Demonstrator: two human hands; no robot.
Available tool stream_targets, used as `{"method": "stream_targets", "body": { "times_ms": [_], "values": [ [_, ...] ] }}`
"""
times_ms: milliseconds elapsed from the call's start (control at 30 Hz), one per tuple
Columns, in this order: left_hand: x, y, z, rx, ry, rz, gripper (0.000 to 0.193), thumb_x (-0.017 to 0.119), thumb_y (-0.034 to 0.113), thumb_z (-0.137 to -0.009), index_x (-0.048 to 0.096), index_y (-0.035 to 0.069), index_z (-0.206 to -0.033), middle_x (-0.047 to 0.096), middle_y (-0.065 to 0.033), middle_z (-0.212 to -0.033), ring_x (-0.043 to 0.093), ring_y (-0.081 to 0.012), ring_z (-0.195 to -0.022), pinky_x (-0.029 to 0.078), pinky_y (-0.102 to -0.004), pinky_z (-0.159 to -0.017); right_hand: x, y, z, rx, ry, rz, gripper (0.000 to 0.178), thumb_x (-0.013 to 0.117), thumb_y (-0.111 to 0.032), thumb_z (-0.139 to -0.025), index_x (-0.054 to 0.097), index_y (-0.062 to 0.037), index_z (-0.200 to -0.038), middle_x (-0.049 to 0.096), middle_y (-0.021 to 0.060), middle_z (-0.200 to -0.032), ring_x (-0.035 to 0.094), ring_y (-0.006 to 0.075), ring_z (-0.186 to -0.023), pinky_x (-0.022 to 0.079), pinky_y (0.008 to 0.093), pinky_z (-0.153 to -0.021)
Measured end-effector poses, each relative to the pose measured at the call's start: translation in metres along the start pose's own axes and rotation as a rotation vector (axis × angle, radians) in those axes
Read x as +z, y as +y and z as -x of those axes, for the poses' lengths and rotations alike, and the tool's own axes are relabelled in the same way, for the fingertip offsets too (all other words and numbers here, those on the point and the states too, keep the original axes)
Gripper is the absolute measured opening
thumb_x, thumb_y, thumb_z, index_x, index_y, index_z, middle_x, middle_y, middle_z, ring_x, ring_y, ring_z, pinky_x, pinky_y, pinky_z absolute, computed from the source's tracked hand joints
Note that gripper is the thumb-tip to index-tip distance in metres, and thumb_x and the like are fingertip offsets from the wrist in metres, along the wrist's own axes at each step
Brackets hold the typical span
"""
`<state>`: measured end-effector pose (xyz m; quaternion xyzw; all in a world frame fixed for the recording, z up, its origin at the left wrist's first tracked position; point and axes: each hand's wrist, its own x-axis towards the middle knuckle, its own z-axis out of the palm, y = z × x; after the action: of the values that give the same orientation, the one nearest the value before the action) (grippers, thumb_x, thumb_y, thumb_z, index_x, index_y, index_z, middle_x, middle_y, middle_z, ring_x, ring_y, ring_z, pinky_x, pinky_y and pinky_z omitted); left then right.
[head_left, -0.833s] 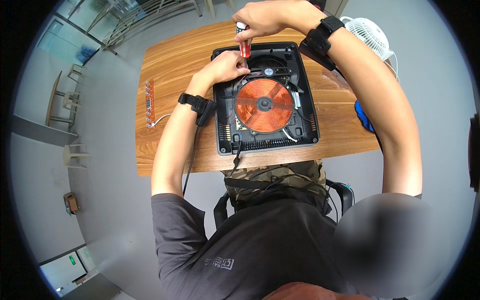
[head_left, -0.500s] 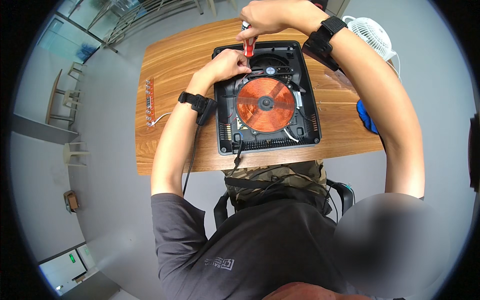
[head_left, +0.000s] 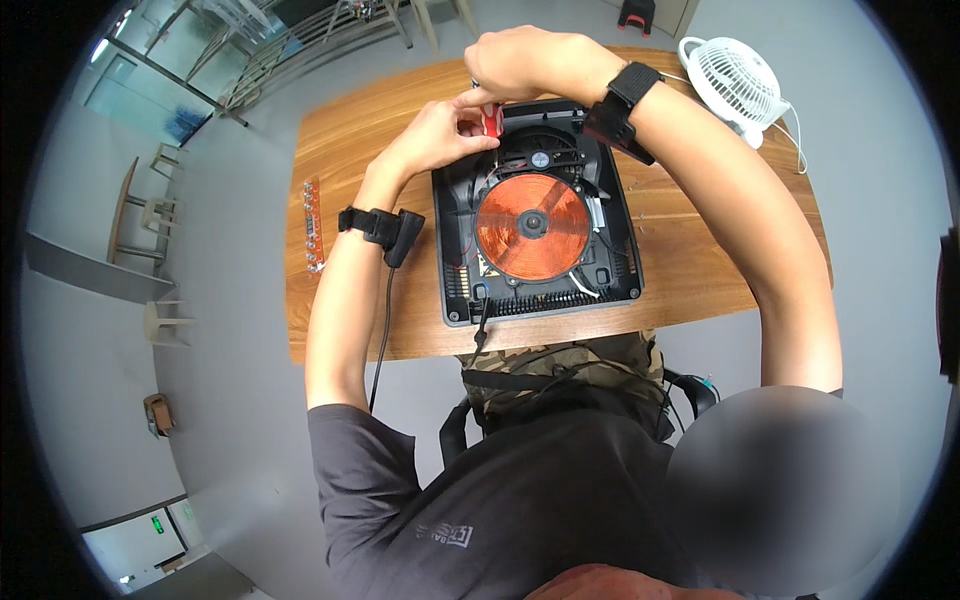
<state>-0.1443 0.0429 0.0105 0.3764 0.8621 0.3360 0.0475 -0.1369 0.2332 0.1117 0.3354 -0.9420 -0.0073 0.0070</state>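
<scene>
An opened induction cooker (head_left: 453, 270) lies on the wooden table, its round copper coil (head_left: 530, 245) and the black cooling fan (head_left: 540, 160) behind it exposed. Over its far left corner stands a screwdriver (head_left: 492, 122) with a red and white handle, tip down. My right hand (head_left: 515, 65) is closed on the top of that handle, reaching over from the right. My left hand (head_left: 435, 138) has its thumb and fingers round the lower part of the handle. The fingers hide some of the handle, and where the tip rests is hard to see.
At the table's far right stands a white desk fan (head_left: 735, 80). A strip of small clear-and-orange parts (head_left: 313, 225) lies on the left. A black cable (head_left: 384, 330) hangs from my left wrist strap, and a short cord (head_left: 482, 330) leaves the cooker's near edge.
My left hand has opened from a pinch beside the screwdriver's shaft and moved up to its handle. My right hand has come lower and nearer the left. The view has shifted slightly.
</scene>
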Motion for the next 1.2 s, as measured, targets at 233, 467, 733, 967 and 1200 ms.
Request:
{"method": "stream_targets", "body": {
  "times_ms": [233, 467, 733, 967, 1200],
  "values": [
    [-0.004, 0.016, 0.001, -0.040, 0.092, -0.002, 0.031, 0.086, 0.023, -0.083, 0.076, 0.004, -0.104, 0.065, -0.0017, -0.074, 0.054, -0.0089, -0.067, 0.049, -0.0297, -0.067, -0.003, -0.006, 0.011, 0.007, 0.015, 0.019, 0.065, 0.060, -0.061, -0.095, 0.076, 0.0017, -0.087, 0.074, 0.0230, -0.086, 0.073, 0.0415, -0.083, 0.060, 0.0473, -0.075],
    [-0.010, 0.014, 0.000, -0.155, 0.090, -0.033, 0.037, 0.085, 0.033, -0.080, 0.075, 0.000, -0.092, 0.063, -0.0048, -0.065, 0.054, -0.0099, -0.062, 0.049, -0.0319, -0.064, -0.014, -0.005, 0.011, -0.008, -0.100, -0.116, 0.041, 0.054, -0.032, -0.098, 0.049, -0.0029, -0.127, 0.073, 0.0228, -0.109, 0.069, 0.0439, -0.103, 0.054, 0.0531, -0.088],
    [-0.014, 0.024, -0.003, -0.145, 0.061, 0.092, 0.020, 0.080, 0.020, -0.087, 0.078, 0.002, -0.094, 0.078, -0.0064, -0.084, 0.071, -0.0118, -0.078, 0.056, -0.0296, -0.077, 0.001, -0.005, -0.003, -0.003, -0.027, -0.139, 0.048, 0.054, -0.046, -0.102, 0.066, -0.0006, -0.113, 0.074, 0.0219, -0.100, 0.071, 0.0415, -0.095, 0.056, 0.0500, -0.084],
    [-0.010, 0.022, -0.004, -0.147, 0.078, 0.104, 0.020, 0.080, 0.019, -0.086, 0.080, 0.004, -0.100, 0.079, -0.0052, -0.087, 0.072, -0.0092, -0.084, 0.056, -0.0273, -0.078, -0.019, -0.011, 0.011, 0.025, -0.099, -0.056, 0.049, 0.056, -0.046, -0.099, 0.065, -0.0012, -0.116, 0.074, 0.0239, -0.099, 0.071, 0.0424, -0.091, 0.057, 0.0505, -0.082],
    [-0.008, 0.007, -0.007, -0.213, 0.024, 0.238, 0.019, 0.077, 0.017, -0.087, 0.079, 0.003, -0.100, 0.078, -0.0046, -0.085, 0.069, -0.0068, -0.080, 0.055, -0.0253, -0.077, -0.008, -0.001, 0.013, -0.048, -0.045, -0.088, 0.046, 0.062, -0.040, -0.095, 0.063, -0.0008, -0.119, 0.074, 0.0218, -0.099, 0.071, 0.0418, -0.090, 0.057, 0.0496, -0.082]
  ]
}}
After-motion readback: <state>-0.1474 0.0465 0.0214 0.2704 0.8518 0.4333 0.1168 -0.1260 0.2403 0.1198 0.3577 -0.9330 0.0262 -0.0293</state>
